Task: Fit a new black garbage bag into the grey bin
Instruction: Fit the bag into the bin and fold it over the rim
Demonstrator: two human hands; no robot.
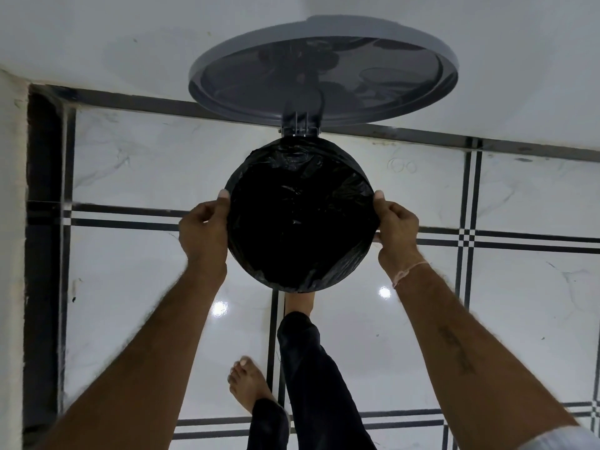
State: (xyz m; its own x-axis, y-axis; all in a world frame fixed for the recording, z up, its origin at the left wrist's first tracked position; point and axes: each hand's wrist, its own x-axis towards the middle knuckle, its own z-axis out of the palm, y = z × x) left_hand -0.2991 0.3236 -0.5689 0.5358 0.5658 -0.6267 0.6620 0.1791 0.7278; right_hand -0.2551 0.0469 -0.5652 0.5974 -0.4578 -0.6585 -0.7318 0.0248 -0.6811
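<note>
The black garbage bag point(300, 219) already covers the grey bin's rim all around, the left hand point(203, 228) and right hand point(397, 230) pinching its folded edge at the sides, so probably only smoothing remains.

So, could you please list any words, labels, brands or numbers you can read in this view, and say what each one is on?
None can be read.
Right forearm: a dark mark, perhaps lettering, too blurred to read.
Grey lid, black garbage bag and floor tiles: no text shows.
</note>
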